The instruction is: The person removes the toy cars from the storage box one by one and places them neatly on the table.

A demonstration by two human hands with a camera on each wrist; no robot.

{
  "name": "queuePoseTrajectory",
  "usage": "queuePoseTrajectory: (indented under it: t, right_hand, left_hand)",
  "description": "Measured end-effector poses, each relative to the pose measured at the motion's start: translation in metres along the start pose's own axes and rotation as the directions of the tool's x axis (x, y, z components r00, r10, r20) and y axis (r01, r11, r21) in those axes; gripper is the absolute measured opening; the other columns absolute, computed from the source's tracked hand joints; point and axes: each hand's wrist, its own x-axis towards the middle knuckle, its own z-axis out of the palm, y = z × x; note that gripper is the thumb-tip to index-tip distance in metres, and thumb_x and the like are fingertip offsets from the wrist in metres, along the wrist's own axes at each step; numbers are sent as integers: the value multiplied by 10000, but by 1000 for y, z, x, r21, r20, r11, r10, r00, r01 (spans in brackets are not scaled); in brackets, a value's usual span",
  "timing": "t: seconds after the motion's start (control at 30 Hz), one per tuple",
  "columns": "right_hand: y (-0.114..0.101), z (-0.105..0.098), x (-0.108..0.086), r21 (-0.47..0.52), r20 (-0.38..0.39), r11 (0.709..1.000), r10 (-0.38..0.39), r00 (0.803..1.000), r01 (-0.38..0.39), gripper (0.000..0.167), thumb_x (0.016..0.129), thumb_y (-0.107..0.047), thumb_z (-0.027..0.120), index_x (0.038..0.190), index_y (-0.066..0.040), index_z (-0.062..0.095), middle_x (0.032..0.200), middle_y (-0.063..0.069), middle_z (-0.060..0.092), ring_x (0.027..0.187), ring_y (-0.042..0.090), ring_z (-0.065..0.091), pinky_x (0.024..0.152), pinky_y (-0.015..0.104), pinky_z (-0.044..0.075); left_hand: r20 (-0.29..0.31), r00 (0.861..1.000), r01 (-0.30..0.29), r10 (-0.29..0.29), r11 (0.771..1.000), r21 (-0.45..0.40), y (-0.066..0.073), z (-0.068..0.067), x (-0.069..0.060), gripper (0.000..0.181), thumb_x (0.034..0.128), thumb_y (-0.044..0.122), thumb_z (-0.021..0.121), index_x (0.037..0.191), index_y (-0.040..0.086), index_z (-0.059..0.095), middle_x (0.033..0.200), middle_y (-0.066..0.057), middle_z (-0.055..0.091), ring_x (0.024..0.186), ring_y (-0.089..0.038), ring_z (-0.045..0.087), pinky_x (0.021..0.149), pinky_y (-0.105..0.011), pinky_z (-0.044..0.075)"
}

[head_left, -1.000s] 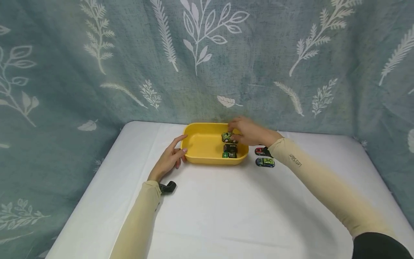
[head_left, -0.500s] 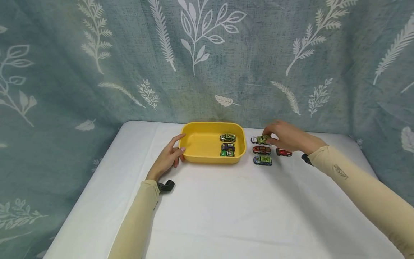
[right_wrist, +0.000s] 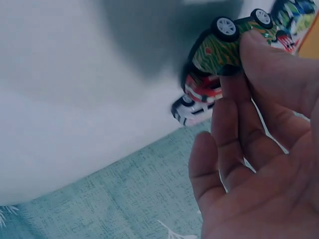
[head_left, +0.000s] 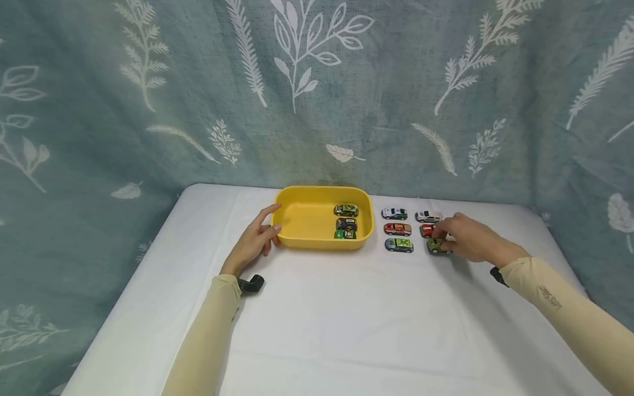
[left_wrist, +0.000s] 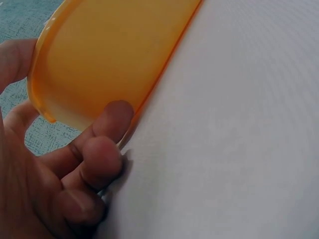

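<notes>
My right hand (head_left: 465, 236) pinches a green toy car (right_wrist: 217, 52) with tiger-like stripes between thumb and fingers. It is low over the white table, at the near end of the right column of cars. A red toy car (right_wrist: 202, 88) and a white toy car (head_left: 428, 216) stand beyond it. Left of these is a column with a white-and-green car (head_left: 394, 214), an orange-red car (head_left: 398, 229) and a blue-green car (head_left: 399, 245). My left hand (head_left: 250, 242) grips the left end of the yellow tray (head_left: 297, 243), with thumb and a finger at its rim.
Inside the tray, at its right side, lie a green car (head_left: 346, 210), a dark purple car (head_left: 346, 224) and a green-and-white car (head_left: 345, 234). A leaf-patterned curtain (head_left: 317, 137) hangs behind the white-covered table (head_left: 346, 319).
My right hand has moved from inside the tray out to the right and then nearer, carrying the green car to the near end of the right column. My left hand keeps its place on the tray.
</notes>
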Motion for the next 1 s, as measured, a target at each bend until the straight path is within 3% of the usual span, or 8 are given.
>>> queuePoseTrajectory:
  t: [0.23, 0.6, 0.83, 1.0]
  right_hand:
    - [-1, 8, -1, -50, -75, 999, -24, 997, 21, 225, 862, -52, 856, 1053, -127, 764, 1003, 33, 742, 965, 305, 638, 831, 522, 551]
    - [-1, 20, -2, -4, -131, 1000, -25, 991, 25, 241, 833, -70, 878, 1037, -137, 768, 998, 18, 747, 971, 307, 642, 837, 534, 546]
    - [-7, 12, -2, 14, -149, 999, -38, 988, 41, 370, 835, -132, 895, 1183, -94, 776, 1115, 80, 764, 1042, 350, 641, 889, 575, 517]
    - [-17, 2, 8, 46, -245, 997, -48, 968, 61, 362, 894, -172, 851, 1232, -83, 760, 1200, 157, 726, 1130, 406, 626, 935, 616, 499]
  left_hand:
    - [-10, 1000, -17, 17, 1000, 0, -1, -3, 0, 559, 1090, 397, 588, 1612, 426, 392, 856, -222, 685, 532, -207, 494, 534, -290, 457]
    - [-1, 1000, -9, 9, 1000, -8, -1, -4, -1, 549, 1088, 411, 587, 1604, 435, 400, 866, -232, 682, 536, -204, 491, 536, -283, 451]
    - [4, 1000, 1, -1, 1000, -3, 0, -4, 0, 558, 1088, 403, 586, 1612, 419, 396, 862, -229, 678, 540, -202, 495, 535, -291, 461]
    - [9, 1000, -5, 5, 1000, 1, -1, -2, 1, 554, 1093, 377, 582, 1613, 415, 395, 849, -221, 678, 536, -191, 496, 527, -286, 459]
